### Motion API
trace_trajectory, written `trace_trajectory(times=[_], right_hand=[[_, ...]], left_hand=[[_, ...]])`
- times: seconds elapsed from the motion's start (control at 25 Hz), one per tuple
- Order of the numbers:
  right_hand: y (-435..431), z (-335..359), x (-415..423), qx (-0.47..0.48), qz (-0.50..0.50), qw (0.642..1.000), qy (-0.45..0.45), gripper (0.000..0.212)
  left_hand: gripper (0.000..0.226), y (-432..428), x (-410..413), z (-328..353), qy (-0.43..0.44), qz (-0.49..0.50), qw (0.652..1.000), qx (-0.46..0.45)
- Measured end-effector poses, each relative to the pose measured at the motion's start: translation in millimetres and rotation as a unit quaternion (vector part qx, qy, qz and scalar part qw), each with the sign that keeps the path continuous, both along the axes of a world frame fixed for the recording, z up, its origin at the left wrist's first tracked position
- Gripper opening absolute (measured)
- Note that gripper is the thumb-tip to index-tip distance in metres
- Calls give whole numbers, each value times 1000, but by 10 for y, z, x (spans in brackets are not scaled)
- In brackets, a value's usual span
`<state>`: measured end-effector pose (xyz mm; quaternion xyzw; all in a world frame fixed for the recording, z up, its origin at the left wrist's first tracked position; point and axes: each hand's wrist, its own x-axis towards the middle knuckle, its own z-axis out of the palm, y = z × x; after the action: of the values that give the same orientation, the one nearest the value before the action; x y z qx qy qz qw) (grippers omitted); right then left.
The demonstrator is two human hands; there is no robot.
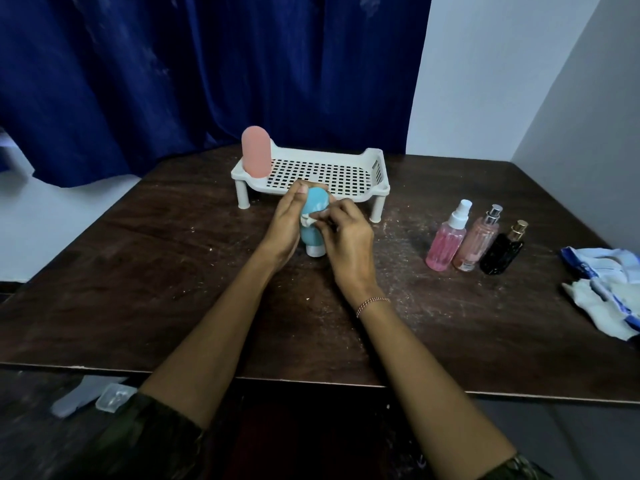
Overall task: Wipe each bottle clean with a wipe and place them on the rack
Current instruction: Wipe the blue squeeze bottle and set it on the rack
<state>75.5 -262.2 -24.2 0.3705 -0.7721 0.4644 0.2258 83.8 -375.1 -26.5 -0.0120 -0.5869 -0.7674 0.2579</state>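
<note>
Left hand (285, 225) is gripping blue bottle (317, 202); right hand (346, 240) is pinching wipe (309, 220) against it. I'm seeing pink bottle (256, 152) standing at rack's (377, 168) left end.

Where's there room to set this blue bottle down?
On the rack, the grid is bare from the pink bottle at its left end to its right wall. The table is bare on its left. Crowded on the right: three spray bottles, wipe packets.

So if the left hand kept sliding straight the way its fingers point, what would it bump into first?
Most likely the front edge of the white rack, just past the left hand holding the blue bottle. Depth is hard to judge here.
</note>
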Motion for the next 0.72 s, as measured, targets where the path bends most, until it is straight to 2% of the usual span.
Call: trace_trajectory(times=[0.16,0.32,0.52,0.72], right_hand=[[53,58,-50,-75,-20,997,-26,5],[104,64,-112,-113,-52,992,-22,5],[91,48,-96,-75,-18,997,-10,6],[109,3,-48,-4,17,1000,-9,9]], left_hand=[[25,16,18,15,-10,-30,999,-22],[40,10,-7,-28,-36,-27,998,-36],[23,-37,17,-9,-7,-50,997,-56],[28,-71,0,-29,6,-29,999,-42]])
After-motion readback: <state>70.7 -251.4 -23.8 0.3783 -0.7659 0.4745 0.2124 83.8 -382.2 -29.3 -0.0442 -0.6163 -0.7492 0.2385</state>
